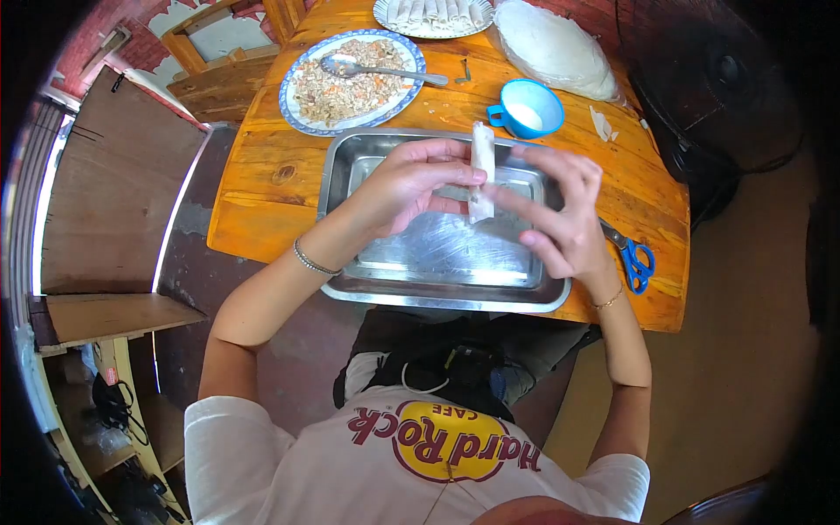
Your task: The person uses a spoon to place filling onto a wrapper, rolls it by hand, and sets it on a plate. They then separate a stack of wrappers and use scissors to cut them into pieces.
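Observation:
Pinched upright between the thumb and fingers of my left hand (416, 182) is a slim white spring roll (483, 162). My right hand (569, 206) is just right of the roll, fingers spread and slightly blurred, one fingertip right at the roll's lower part. Both hands are over a rectangular metal tray (446, 254) with a bare, shiny floor. Beyond the tray, an oval blue-rimmed plate (287, 92) carries chopped filling (350, 98) with a spoon (385, 72) resting in it. A blue cup (555, 115) with something whitish inside stands behind my right hand.
A plate (429, 33) of finished rolls (435, 10) sits at the table's far edge. Beside it lies a plastic bag of white wrappers (560, 52). Blue-handled scissors (637, 262) are right of the tray. A dark fan (722, 79) stands off the table's right side.

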The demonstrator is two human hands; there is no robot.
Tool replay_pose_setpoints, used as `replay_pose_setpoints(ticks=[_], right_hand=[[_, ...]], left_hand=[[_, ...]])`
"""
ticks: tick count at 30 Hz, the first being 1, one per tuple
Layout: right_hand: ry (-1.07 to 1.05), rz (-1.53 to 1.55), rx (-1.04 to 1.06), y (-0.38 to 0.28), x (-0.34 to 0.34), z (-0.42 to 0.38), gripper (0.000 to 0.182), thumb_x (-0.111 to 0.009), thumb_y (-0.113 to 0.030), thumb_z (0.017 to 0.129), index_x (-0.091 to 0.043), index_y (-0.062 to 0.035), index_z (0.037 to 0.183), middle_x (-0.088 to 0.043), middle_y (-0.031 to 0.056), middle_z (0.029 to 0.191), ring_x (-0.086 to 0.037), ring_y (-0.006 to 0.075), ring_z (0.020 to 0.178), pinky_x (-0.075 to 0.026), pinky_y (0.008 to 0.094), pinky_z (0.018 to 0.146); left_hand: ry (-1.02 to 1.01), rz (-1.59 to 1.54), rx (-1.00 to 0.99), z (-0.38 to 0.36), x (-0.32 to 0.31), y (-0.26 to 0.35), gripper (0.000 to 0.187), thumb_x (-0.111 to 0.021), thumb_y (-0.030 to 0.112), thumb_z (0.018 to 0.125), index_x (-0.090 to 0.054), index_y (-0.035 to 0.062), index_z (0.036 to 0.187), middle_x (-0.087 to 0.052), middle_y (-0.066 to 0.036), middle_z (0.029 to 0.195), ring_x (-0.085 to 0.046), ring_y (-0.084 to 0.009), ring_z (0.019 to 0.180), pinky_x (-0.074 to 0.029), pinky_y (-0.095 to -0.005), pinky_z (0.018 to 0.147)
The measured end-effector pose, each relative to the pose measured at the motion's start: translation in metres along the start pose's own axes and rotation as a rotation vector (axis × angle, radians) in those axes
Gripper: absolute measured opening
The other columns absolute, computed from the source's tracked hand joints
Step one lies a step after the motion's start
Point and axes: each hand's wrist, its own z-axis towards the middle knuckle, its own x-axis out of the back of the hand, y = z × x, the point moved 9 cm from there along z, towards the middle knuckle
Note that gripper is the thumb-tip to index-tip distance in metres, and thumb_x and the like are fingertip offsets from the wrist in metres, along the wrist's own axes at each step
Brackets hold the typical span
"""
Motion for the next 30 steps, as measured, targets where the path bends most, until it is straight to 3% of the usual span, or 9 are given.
replay_pose_setpoints(ticks=[2,6,10,14,18,22,26,27,30], right_hand=[[0.055,-0.007,-0.067,0.005,0.008,-0.002,0.04,-0.055,-0.039,0.082,-0.068,-0.0225,0.116,-0.053,0.0092,0.13,-0.044,0.0294,0.115,-0.026,0.0442,0.099],[0.005,-0.051,0.013,-0.005,-0.003,-0.003,0.041,-0.054,-0.038,0.082,-0.067,-0.021,0.117,-0.052,0.0113,0.129,-0.044,0.0291,0.115,-0.026,0.0439,0.098],[0.081,0.001,-0.105,0.006,0.01,-0.004,0.039,-0.055,-0.039,0.083,-0.068,-0.0222,0.115,-0.052,0.0094,0.13,-0.044,0.0281,0.115,-0.026,0.043,0.098],[0.002,-0.035,0.053,-0.008,-0.006,-0.006,0.04,-0.051,-0.038,0.086,-0.067,-0.0205,0.117,-0.051,0.0117,0.131,-0.044,0.0282,0.116,-0.028,0.0443,0.098],[0.112,-0.024,-0.204,0.032,0.014,-0.009,0.041,-0.05,-0.038,0.087,-0.065,-0.0221,0.121,-0.048,0.013,0.134,-0.04,0.032,0.12,-0.026,0.0454,0.102],[0.024,0.023,-0.133,0.014,-0.001,0.003,0.043,-0.046,-0.036,0.09,-0.06,-0.024,0.128,-0.042,0.0164,0.14,-0.038,0.0343,0.122,-0.023,0.0465,0.105],[0.139,-0.004,-0.317,0.041,0.005,-0.003,0.043,-0.044,-0.041,0.091,-0.06,-0.0265,0.128,-0.04,0.0147,0.141,-0.035,0.0348,0.124,-0.021,0.0472,0.106],[0.179,0.061,-0.307,0.039,0.01,-0.003,0.043,-0.045,-0.041,0.09,-0.059,-0.0264,0.129,-0.041,0.0143,0.141,-0.034,0.035,0.124,-0.021,0.0475,0.106],[0.007,-0.037,-0.166,0.021,-0.005,0.001,0.045,-0.045,-0.04,0.09,-0.058,-0.0242,0.13,-0.041,0.0164,0.14,-0.035,0.0358,0.124,-0.02,0.0487,0.106]], left_hand=[[0.0,0.005,0.003,0.0,0.0,0.0,0.027,-0.066,0.011,0.086,-0.061,0.0004,0.11,-0.065,-0.008,0.099,-0.065,-0.0174,0.092,-0.055,-0.036,0.079],[0.019,0.019,-0.001,-0.001,0.0,0.001,0.027,-0.066,0.01,0.086,-0.06,0.0002,0.111,-0.065,-0.008,0.1,-0.065,-0.0176,0.092,-0.055,-0.0356,0.079],[0.024,0.021,-0.007,0.0,0.003,0.0,0.028,-0.066,0.01,0.086,-0.06,0.0001,0.112,-0.064,-0.008,0.101,-0.064,-0.0175,0.093,-0.055,-0.0361,0.079],[-0.003,-0.012,-0.006,-0.001,0.0,0.001,0.029,-0.066,0.01,0.086,-0.059,0.0001,0.112,-0.064,-0.008,0.102,-0.064,-0.0173,0.095,-0.055,-0.0371,0.081],[-0.011,0.042,0.022,-0.002,0.0,-0.004,0.028,-0.066,0.009,0.086,-0.06,0.0013,0.111,-0.064,-0.008,0.101,-0.064,-0.0177,0.095,-0.055,-0.0376,0.081],[-0.047,0.048,0.04,-0.007,-0.01,-0.008,0.027,-0.067,0.009,0.084,-0.061,0.002,0.11,-0.064,-0.007,0.099,-0.064,-0.0177,0.092,-0.056,-0.0366,0.078],[-0.076,0.065,0.074,-0.011,-0.017,-0.007,0.027,-0.068,0.009,0.084,-0.061,0.0016,0.108,-0.062,-0.005,0.095,-0.064,-0.016,0.088,-0.057,-0.0354,0.077],[-0.067,0.07,0.074,-0.011,-0.016,-0.007,0.026,-0.069,0.008,0.083,-0.061,0.0024,0.107,-0.062,-0.005,0.095,-0.064,-0.0157,0.088,-0.057,-0.0354,0.076],[-0.057,0.067,0.068,-0.013,-0.016,-0.005,0.025,-0.069,0.008,0.083,-0.062,0.0031,0.106,-0.062,-0.005,0.094,-0.064,-0.0155,0.087,-0.057,-0.0351,0.075]])
